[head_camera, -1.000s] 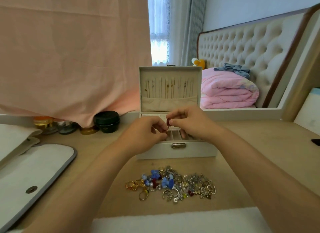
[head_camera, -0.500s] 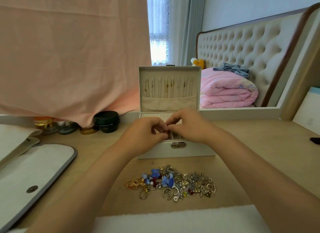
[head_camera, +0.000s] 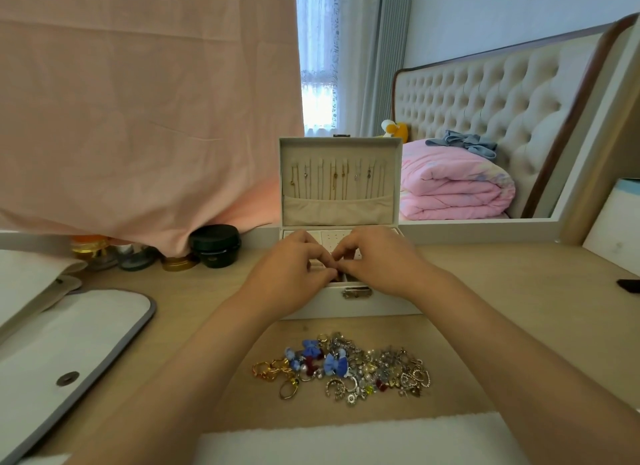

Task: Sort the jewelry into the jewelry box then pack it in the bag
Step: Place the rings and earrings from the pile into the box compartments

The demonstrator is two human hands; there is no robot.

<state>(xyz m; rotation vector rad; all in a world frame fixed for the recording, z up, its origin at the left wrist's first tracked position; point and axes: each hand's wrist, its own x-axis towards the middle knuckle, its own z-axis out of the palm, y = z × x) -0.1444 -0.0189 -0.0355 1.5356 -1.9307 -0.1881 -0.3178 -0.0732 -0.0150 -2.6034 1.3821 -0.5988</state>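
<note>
Both hands, left (head_camera: pixel 291 274) and right (head_camera: pixel 377 260), pinch together over the open white jewelry box (head_camera: pixel 377 305); what they hold, I cannot tell. A loose jewelry heap (head_camera: pixel 343 369) lies on the pale wooden counter (head_camera: pixel 502 302), bare to its right, with a white grey-trimmed bag (head_camera: pixel 69 340) at the left edge.

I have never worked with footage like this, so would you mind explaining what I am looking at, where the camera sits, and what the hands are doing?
There is no machine here. A person wears a wide-angle camera on the head, looking forward and down, so the two arms reaching in from below are their own. The left hand and right hand meet fingertip to fingertip over the front compartments of an open jewelry box; they seem to pinch something tiny, too small to identify. The box's raised lid has thin necklaces hanging inside. On the wooden desk, nearer the camera, lies a loose pile of jewelry: rings, earrings, blue bows. At the left lies a white bag with a snap button. Small jars stand behind, under a pink cloth; a bed shows beyond.
</note>
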